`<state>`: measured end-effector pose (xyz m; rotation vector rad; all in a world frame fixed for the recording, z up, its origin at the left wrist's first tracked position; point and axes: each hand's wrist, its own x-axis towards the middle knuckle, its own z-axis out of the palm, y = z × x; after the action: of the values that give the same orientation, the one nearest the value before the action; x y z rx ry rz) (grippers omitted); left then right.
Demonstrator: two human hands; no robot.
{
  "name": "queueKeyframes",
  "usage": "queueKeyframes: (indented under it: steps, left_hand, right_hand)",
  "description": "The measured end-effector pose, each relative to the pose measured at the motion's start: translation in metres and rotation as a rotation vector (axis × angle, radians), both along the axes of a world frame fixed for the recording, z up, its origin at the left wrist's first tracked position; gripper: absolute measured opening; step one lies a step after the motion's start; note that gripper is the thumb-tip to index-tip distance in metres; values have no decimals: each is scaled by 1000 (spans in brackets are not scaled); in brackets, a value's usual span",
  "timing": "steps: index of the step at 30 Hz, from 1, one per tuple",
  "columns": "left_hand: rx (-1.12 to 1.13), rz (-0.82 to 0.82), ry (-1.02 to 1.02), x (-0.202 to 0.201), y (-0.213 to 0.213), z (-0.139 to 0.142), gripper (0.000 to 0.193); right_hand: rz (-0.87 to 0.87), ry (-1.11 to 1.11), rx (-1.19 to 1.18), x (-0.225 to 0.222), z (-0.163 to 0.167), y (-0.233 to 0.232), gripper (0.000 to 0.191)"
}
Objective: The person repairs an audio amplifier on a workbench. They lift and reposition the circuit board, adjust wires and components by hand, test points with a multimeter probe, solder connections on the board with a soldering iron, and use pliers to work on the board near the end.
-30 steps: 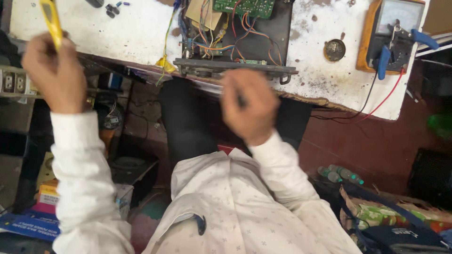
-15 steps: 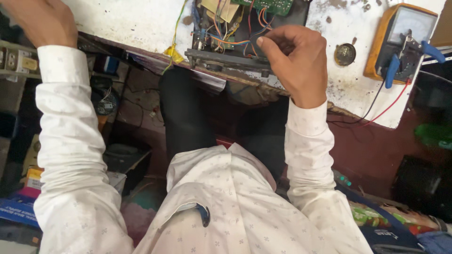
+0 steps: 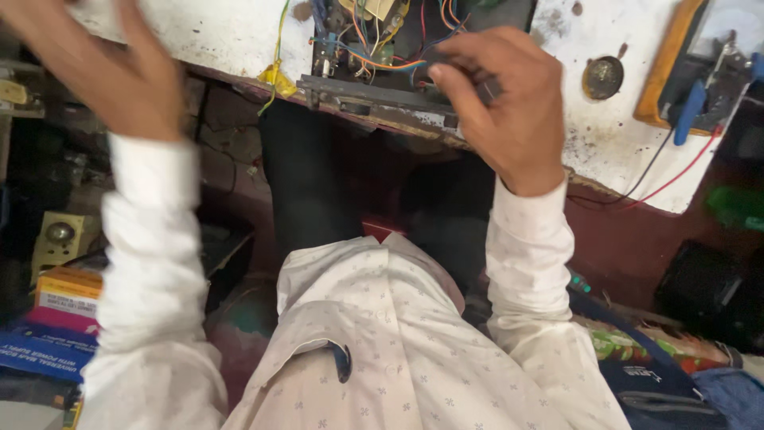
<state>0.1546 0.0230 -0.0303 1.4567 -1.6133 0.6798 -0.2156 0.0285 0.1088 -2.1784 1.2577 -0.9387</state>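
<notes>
Right hand: grip curled together on the near right end of the open chassis, a flat dark metal frame at the bench's front edge, packed with loose orange, blue and yellow wires.
Left hand: blurred, fingers spread apart, holding nothing, over the bench's left front edge.
Bench: white, chipped, stained top.
Round dark metal disc: right of the chassis.
Orange-cased meter: far right, red lead trailing off the edge.

A worn white workbench, stained and chipped along its front edge, carries the things. On it lie an open electronic chassis with coloured wires, a small round metal part, and an orange-cased meter with red and black leads.
</notes>
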Motion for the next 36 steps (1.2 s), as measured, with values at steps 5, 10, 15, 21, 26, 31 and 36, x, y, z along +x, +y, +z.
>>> queueKeyframes:
  steps: [5, 10, 15, 21, 26, 31, 36]
  left_hand:
    - [558, -373, 1236, -132, 84, 26, 51]
    - [961, -527, 2148, -185, 80, 46, 70]
    - [1057, -457, 2181, -191, 53, 55, 79]
    - [1017, -613, 2206, -192, 51, 51, 76]
    - [1025, -640, 2242, -187, 46, 53, 59]
    - [906, -905, 2310, -185, 59, 41, 42]
    - [769, -1086, 2373, -181, 89, 25, 23]
  right_hand:
    - [-266, 126, -170, -27, -3, 22, 11]
    - [-416, 115, -88, -34, -26, 51, 19]
    - [-382, -136, 174, -32, -46, 70, 37]
    - [-369, -31, 72, -43, -59, 68, 23]
    - [-355, -41, -19, -42, -66, 66, 17]
    - [-387, -81, 10, -38, -67, 93, 19]
    - [-516, -193, 59, -29, -84, 124, 25]
